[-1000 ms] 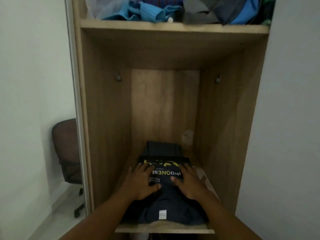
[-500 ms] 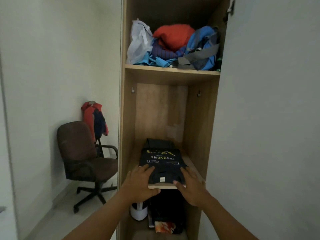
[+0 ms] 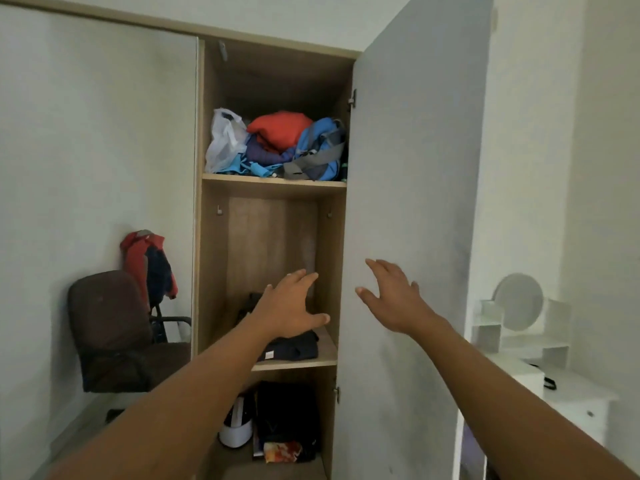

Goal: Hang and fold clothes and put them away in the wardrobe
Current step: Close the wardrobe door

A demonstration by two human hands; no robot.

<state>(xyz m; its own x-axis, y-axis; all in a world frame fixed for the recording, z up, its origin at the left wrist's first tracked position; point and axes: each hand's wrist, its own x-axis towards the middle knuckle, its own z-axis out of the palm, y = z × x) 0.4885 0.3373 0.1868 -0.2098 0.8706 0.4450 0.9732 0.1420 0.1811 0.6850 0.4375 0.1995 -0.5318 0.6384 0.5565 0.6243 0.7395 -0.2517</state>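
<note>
White bedroom wall; narrow wardrobe (image 3: 211,271), door (image 3: 408,168) swung open on the right. Folded dark T-shirt (image 3: 294,348) lies flat at the near edge of the middle shelf (image 3: 327,344), ready for stacking. Your left hand (image 3: 289,308) and right hand (image 3: 391,299) hover empty, fingers spread. The right is before the door, likely to shut it.
</note>
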